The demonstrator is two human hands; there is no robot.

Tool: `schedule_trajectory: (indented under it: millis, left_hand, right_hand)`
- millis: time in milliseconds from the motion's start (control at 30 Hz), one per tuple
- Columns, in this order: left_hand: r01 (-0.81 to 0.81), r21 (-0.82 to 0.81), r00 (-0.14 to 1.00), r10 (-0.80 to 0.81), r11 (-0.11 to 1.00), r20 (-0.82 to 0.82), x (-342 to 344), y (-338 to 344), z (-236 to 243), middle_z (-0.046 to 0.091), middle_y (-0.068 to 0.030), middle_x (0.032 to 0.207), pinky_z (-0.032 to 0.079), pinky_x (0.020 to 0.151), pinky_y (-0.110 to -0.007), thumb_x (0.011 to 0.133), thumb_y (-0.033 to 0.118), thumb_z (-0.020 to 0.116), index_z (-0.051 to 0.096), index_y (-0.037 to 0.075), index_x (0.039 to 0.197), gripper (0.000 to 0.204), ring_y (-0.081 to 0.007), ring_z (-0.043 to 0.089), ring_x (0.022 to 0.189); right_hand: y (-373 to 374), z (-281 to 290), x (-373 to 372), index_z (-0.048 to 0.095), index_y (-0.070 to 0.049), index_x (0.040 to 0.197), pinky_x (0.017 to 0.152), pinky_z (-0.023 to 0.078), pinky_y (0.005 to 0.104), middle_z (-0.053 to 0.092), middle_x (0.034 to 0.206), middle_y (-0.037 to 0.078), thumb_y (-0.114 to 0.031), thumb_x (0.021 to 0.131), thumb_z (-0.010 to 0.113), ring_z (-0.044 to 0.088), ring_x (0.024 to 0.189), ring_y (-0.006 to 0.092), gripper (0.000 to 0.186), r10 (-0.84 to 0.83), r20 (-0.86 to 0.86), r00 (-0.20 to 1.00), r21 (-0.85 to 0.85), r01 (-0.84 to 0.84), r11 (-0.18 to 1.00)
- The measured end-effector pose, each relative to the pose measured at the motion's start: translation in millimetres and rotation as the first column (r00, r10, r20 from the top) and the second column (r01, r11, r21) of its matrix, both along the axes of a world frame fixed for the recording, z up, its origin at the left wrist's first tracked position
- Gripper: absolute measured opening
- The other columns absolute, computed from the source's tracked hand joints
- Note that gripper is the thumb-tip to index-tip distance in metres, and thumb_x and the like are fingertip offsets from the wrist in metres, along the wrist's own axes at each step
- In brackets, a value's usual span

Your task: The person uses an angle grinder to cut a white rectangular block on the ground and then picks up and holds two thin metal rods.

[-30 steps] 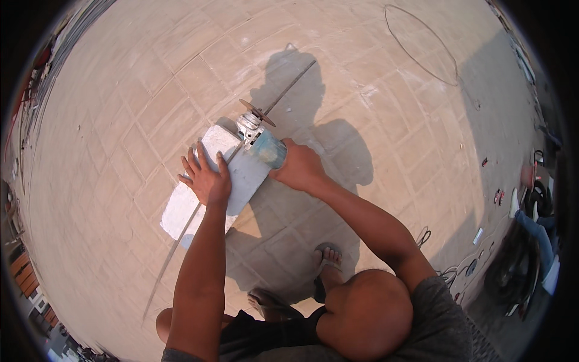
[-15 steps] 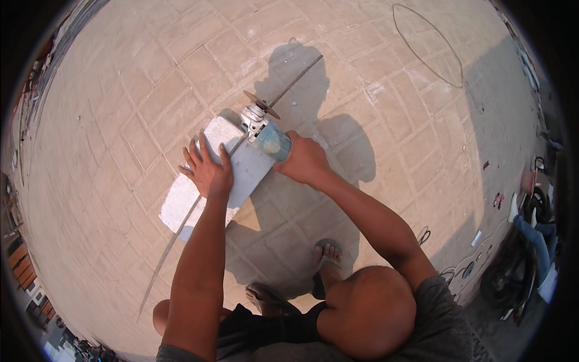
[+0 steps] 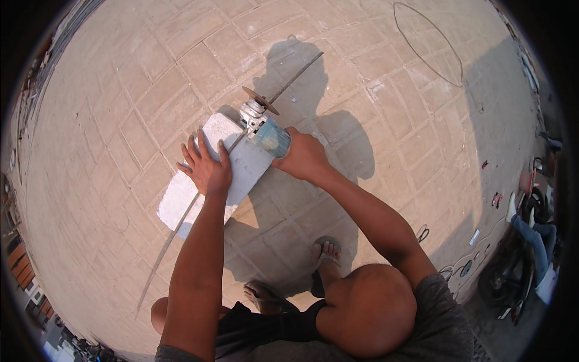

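My right hand (image 3: 303, 157) is wrapped round the blue-green body of an angle grinder (image 3: 270, 137) with a silver head. Its thin brown disc (image 3: 260, 101) stands across a long metal rod (image 3: 294, 77); whether the disc touches the rod I cannot tell. The rod lies diagonally over a pale, slab-like block (image 3: 175, 205) and reaches past it at both ends. With fingers spread, my left hand (image 3: 208, 169) presses flat on the rod and the block. Under that palm a stretch of rod is hidden.
Paving bricks (image 3: 386, 199) cover the ground. My sandalled feet (image 3: 325, 252) are close to the block's near side. A thin wire loop (image 3: 429, 42) lies at the far right. Beside a motorcycle (image 3: 503, 277) at the right edge, a person's jeans-clad legs (image 3: 537, 241) show.
Both hands, the grinder, rod and block keep nearly the same places; the whole view has shifted very slightly.
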State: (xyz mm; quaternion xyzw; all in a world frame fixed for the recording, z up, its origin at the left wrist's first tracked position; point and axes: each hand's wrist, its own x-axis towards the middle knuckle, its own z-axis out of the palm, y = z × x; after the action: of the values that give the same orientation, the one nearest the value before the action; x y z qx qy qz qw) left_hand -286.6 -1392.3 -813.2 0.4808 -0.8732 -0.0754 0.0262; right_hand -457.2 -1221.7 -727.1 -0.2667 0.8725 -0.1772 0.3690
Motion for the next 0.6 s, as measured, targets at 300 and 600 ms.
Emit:
schedule_trajectory:
  millis: [300, 600]
  left_hand:
    - [-0.008, 0.018, 1.000, 0.007, 1.000, 0.008, -2.6, 1.0, 4.2, 0.034, -0.0077, 0.164, 0.006, 0.125, -0.066, 0.102, 0.054, 0.049, 0.032, 0.025, 0.163, 0.069, -0.0309, 0.019, 0.158]
    - [-0.005, 0.022, 1.000, 0.005, 1.000, 0.014, -0.6, -0.4, 0.8, 0.032, -0.0075, 0.164, 0.005, 0.125, -0.066, 0.102, 0.056, 0.047, 0.029, 0.026, 0.163, 0.070, -0.0309, 0.016, 0.159]
  right_hand:
    - [1.9, -3.0, 0.0, 0.061, -0.001, 0.126, 0.087, 0.058, 0.0458, 0.074, 0.104, 0.022, -0.034, 0.070, 0.084, 0.072, 0.100, 0.0397, 0.069, 0.000, -0.009, 1.000, -0.004, 0.000, 1.000]
    - [-1.4, 3.9, -2.2, 0.059, -0.001, 0.134, 0.090, 0.058, 0.0441, 0.073, 0.110, 0.022, -0.033, 0.069, 0.081, 0.072, 0.104, 0.0373, 0.076, 0.016, 0.015, 1.000, 0.039, -0.016, 0.999]
